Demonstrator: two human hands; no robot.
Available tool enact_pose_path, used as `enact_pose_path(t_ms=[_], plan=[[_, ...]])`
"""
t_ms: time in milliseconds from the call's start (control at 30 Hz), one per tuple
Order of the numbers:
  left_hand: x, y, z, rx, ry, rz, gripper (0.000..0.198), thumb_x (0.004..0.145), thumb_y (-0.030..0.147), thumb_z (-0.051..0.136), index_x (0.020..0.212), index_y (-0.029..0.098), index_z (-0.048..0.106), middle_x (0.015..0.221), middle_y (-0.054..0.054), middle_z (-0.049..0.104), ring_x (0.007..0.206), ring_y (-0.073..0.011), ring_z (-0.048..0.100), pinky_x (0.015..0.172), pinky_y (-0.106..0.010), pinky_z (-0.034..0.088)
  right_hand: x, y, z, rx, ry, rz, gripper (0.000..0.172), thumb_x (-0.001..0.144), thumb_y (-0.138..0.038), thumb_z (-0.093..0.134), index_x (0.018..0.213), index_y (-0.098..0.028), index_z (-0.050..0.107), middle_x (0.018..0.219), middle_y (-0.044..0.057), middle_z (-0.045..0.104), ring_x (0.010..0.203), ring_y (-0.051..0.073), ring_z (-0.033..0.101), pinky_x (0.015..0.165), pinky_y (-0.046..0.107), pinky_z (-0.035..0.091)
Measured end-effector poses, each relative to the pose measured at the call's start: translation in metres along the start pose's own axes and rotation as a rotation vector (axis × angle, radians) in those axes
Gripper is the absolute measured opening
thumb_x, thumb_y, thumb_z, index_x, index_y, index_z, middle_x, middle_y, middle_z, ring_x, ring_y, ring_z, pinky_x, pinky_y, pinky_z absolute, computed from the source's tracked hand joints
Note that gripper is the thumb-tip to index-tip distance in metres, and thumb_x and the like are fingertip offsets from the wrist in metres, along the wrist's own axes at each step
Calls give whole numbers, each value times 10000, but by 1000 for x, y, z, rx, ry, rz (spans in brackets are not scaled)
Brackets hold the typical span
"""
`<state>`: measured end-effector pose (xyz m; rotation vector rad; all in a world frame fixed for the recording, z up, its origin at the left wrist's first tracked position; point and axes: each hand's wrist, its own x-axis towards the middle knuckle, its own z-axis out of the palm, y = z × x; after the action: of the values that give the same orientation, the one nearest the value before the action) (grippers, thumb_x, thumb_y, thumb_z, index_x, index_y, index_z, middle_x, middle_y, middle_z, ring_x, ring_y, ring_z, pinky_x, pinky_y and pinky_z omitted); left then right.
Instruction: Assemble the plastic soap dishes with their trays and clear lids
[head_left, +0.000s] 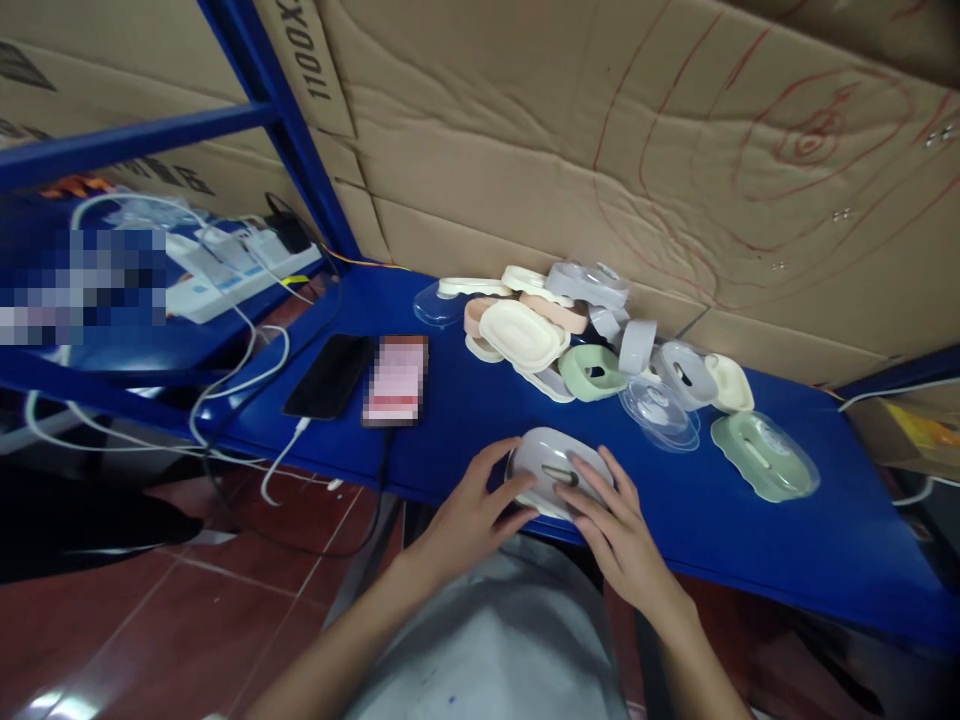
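A pale grey oval plastic dish (556,468) with a slot in its top rests at the near edge of the blue shelf (750,540). My left hand (474,512) grips its left side, fingers curled round the rim. My right hand (621,532) holds its right side with fingers pressed on top. Behind it lies a heap of similar oval pieces (555,330) in cream, pink, green and grey, along with clear lids (660,408). A green dish under a clear lid (762,456) sits alone to the right.
Two phones (330,376) lie on the shelf's left part, one on a white cable. A power strip with plugs and cables (225,262) sits on a lower shelf at left. Cardboard (600,150) lines the back. Red tiled floor (187,620) lies below.
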<state>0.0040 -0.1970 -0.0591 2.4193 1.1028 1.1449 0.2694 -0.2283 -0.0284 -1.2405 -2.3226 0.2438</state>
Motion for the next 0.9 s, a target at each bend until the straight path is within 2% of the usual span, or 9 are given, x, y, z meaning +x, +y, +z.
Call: enact_pose_path(t_ms=[133,233,367,467,533,600,667,833,900], plan=[[0,-3,2,-25,-12,15,381,1014,300,709,1365,226,583,1555,-166,479,1378,-308,595,1086,-502,616,10,9,-5,8,-76,-94,403,1070,-311,588,1471,-270,609,1552,78,613,1570,297,416,1278,628,378],[2,-3,-1,-6,-19,63,288,1001,264,724,1265,204,626,1513,-159,527,1441,-338,537,1134,-532,584,16,9,-4,-16,-102,-151,394,1050,-320,635,1441,-272,629,1490,73,665,1538,295,468,1297,641,348],[3,-4,-4,4,-84,101,211,1022,277,691,1208,195,636,1500,-142,579,1510,-343,484,1191,-520,552,16,5,-1,-56,-128,-195,404,1063,-245,592,1466,-269,615,1493,66,666,1529,287,484,1306,654,319],[3,-5,-4,-10,-101,100,248,1013,282,712,1241,216,638,1448,-120,637,1506,-324,502,1183,-549,560,12,12,-12,-65,-117,-212,462,1063,-236,579,1521,-295,579,1516,64,650,1495,276,529,1282,621,377],[3,-5,-4,-34,-102,77,269,993,257,742,1242,219,648,1455,-123,641,1514,-320,494,1173,-555,567,11,26,-26,-83,10,-163,484,1053,-228,579,1525,-339,581,1501,57,662,1442,275,586,1239,590,440],[3,-5,-4,-66,-98,61,257,987,238,748,1225,215,655,1458,-125,640,1518,-313,488,1171,-544,567,16,44,-42,-153,213,-20,484,1042,-252,599,1515,-356,592,1489,63,670,1410,297,610,1198,586,465],[3,-5,-4,-93,-93,57,233,995,236,738,1211,212,655,1456,-124,640,1517,-306,486,1177,-538,560,27,63,-54,-251,330,137,506,1027,-344,646,1529,-336,581,1512,88,649,1429,340,583,1186,615,447],[3,-5,-5,-114,-82,50,227,992,232,740,1203,212,659,1449,-121,645,1522,-298,474,1187,-526,549,57,97,-58,-254,212,209,528,1041,-510,603,1506,-261,605,1494,129,660,1395,356,616,1130,601,497],[4,-5,-5,-119,-80,43,227,982,223,750,1193,209,665,1443,-122,652,1516,-295,482,1188,-513,549,62,96,-57,-213,276,217,468,1066,-481,565,1469,-257,639,1440,118,700,1349,328,657,1112,556,526]])
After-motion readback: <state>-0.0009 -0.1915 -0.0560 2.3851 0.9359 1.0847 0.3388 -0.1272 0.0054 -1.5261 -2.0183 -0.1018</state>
